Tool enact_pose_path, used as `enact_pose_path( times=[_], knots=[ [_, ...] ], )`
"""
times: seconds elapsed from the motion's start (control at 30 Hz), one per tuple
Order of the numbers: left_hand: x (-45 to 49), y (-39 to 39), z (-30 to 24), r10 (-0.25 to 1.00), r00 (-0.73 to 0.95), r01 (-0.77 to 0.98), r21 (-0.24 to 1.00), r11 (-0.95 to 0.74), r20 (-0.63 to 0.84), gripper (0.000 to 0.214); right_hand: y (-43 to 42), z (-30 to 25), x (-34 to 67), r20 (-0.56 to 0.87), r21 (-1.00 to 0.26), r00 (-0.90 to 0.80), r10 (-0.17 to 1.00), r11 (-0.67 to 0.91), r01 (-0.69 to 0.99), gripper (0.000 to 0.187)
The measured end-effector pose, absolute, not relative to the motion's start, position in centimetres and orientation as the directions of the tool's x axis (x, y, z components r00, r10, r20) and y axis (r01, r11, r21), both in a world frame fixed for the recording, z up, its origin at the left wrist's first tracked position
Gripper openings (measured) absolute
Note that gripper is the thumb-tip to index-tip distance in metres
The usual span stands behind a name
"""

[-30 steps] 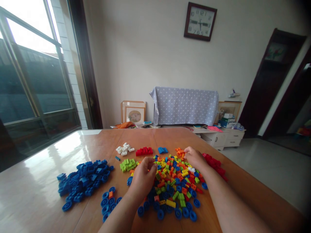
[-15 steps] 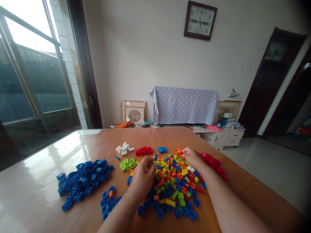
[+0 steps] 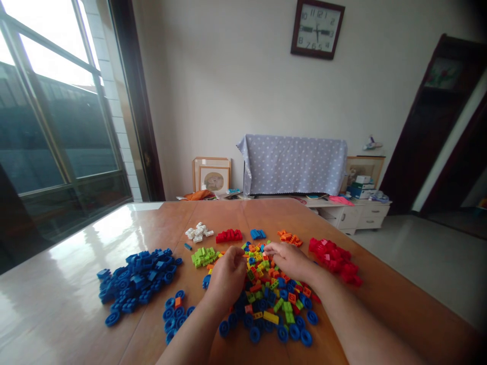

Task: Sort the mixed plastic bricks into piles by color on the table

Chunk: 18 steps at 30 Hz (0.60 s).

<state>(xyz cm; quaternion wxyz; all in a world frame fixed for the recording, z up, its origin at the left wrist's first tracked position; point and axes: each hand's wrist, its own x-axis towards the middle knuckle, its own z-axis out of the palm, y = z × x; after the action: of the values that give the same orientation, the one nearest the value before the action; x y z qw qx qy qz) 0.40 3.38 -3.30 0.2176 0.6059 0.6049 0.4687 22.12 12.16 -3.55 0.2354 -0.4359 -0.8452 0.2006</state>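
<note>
My left hand (image 3: 229, 272) is over the left side of a mixed pile of toy building bricks (image 3: 271, 318), its fingers curled together. What they hold, if anything, is hidden. My right hand (image 3: 291, 259) hovers over the far right part of the same pile, fingers stretched out towards the left hand, nothing visible in them. Just beyond it lies a small group of orange bricks (image 3: 289, 238). Beside my left hand is a heap of lime green bricks (image 3: 204, 257). Blue wheel-like pieces (image 3: 254, 334) edge the near side of the pile.
On the wooden table (image 3: 144, 344) stand a large blue brick heap (image 3: 140, 279), white bricks (image 3: 198, 232), a red row (image 3: 229, 235), a few blue bricks (image 3: 257, 234) and a red heap (image 3: 337, 259). Blue wheels (image 3: 175, 314) lie near my left forearm. A low cabinet (image 3: 348, 217) is beyond.
My right hand has moved left and nearer, from the orange bricks to over the mixed pile. My left hand stays almost in place. The view has shifted slightly.
</note>
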Motion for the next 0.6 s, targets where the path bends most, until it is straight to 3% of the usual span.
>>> enact_pose_path(
  times=[0.17,0.27,0.4,0.6],
  knots=[
    [0.5,3.2,-3.6,0.939,-0.096,0.638,0.745,-0.197,0.330,0.012,10.9,-2.8,21.6,0.198,-0.644,-0.555,0.808,0.534,0.549,0.035],
    [0.5,3.0,-3.7,0.941,-0.054,0.682,0.701,-0.210,0.335,0.010,11.1,-2.7,22.0,0.199,-0.668,-0.486,0.851,0.480,0.568,0.029],
    [0.5,2.7,-3.5,0.942,-0.038,0.716,0.666,-0.208,0.334,0.008,12.0,-2.7,22.8,0.302,-0.533,-0.411,0.860,0.510,0.675,0.021],
    [0.7,2.6,-3.1,0.948,-0.018,0.721,0.661,-0.208,0.318,0.005,12.5,-3.1,22.6,0.211,-0.395,-0.427,0.879,0.476,0.786,0.017]
  ],
)
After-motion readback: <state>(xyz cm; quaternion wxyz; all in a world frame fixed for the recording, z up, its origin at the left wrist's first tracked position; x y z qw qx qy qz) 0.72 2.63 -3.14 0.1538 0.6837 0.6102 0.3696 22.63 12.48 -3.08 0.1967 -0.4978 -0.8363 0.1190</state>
